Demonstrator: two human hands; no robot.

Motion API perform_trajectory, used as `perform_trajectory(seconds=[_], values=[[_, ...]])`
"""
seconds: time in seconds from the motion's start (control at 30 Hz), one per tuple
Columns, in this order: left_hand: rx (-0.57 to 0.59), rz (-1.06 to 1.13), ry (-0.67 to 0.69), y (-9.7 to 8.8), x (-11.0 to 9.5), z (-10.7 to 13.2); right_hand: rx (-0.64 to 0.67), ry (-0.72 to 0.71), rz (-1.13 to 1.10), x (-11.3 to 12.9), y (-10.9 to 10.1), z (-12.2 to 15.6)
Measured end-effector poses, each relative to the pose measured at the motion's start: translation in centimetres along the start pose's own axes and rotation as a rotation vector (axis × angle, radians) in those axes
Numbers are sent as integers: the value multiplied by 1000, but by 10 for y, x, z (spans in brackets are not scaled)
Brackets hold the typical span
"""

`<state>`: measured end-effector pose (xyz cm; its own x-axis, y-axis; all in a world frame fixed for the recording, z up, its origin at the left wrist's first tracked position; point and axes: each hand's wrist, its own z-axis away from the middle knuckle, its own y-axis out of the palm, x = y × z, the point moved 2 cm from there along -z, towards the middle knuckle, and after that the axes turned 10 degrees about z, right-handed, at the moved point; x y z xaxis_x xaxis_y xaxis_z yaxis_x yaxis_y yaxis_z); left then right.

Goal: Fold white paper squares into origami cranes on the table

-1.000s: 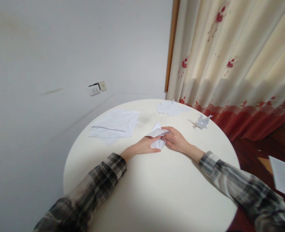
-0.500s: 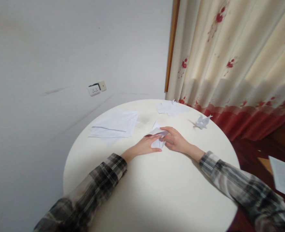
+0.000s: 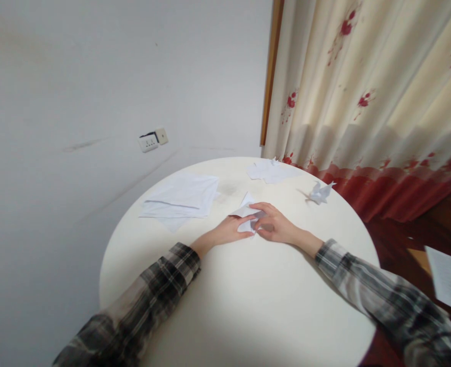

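A small folded white paper (image 3: 244, 209) lies at the middle of the round cream table (image 3: 248, 306). My left hand (image 3: 227, 232) comes in from the left, its fingertips pinching the paper's near edge. Opposite it, my right hand (image 3: 275, 227) has thumb and fingers closed on the paper's right side. Both hands meet over the fold, and they hide most of the paper. Both arms wear plaid sleeves.
A stack of white sheets (image 3: 183, 199) lies at the table's left back. More paper pieces (image 3: 269, 171) sit at the far edge, and a folded paper crane (image 3: 319, 192) stands at the right. A flowered curtain (image 3: 363, 102) hangs behind; a printed sheet (image 3: 449, 278) lies off to the right.
The paper's raised flap has been pressed lower and flatter. My right hand has turned over it, and its fingers have curled further onto the fold.
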<state>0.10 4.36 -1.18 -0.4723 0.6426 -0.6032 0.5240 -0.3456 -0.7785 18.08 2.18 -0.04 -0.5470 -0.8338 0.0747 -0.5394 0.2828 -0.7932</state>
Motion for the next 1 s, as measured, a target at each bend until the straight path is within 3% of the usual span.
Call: perform_trajectory(seconds=[0.27,1.0], values=[[57,-5,43,-1,3,0,4,27,-75,-6,5,2],[64,42,32,-3,0,0,-47,24,99,-1,8,2]])
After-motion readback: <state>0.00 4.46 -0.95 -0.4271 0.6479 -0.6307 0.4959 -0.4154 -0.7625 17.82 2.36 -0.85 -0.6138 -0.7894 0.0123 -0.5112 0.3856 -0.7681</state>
